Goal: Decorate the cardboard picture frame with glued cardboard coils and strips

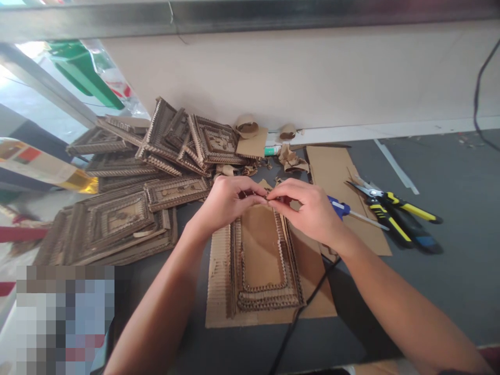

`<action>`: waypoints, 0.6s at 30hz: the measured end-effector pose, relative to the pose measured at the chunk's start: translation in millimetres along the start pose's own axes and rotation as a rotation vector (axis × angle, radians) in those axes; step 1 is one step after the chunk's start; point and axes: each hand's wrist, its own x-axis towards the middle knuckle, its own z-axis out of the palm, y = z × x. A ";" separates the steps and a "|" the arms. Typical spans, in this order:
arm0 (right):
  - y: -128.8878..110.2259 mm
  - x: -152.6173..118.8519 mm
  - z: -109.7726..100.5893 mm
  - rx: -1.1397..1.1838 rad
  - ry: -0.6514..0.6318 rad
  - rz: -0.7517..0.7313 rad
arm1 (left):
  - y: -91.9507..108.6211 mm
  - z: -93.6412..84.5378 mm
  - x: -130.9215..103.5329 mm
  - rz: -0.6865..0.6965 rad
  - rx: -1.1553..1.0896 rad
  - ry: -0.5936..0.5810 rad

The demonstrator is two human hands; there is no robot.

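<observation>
My left hand and my right hand meet fingertip to fingertip, each closed in a pinch. Between them is a thin dark strip of corrugated cardboard, mostly hidden by my fingers. Both hands are over the far end of a cardboard panel, which bears a raised rectangular frame of corrugated strips. This panel rests on a larger flat cardboard sheet.
Decorated cardboard panels are piled at the left. Paper scraps and a green-and-white tube lie behind my hands. At the right are a blue-handled screwdriver, yellow-black shears and a cardboard sheet. A black cable crosses in front.
</observation>
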 end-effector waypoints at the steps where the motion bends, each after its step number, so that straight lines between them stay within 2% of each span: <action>1: 0.6 0.1 0.8 0.011 0.007 0.010 | -0.1 0.4 0.0 -0.004 -0.006 0.011; 10: 0.0 0.7 4.0 0.042 0.105 -0.005 | 2.5 2.8 1.2 -0.011 -0.030 0.082; 18: 0.7 0.2 5.3 0.047 0.118 0.022 | 3.7 3.3 1.4 -0.012 -0.030 0.092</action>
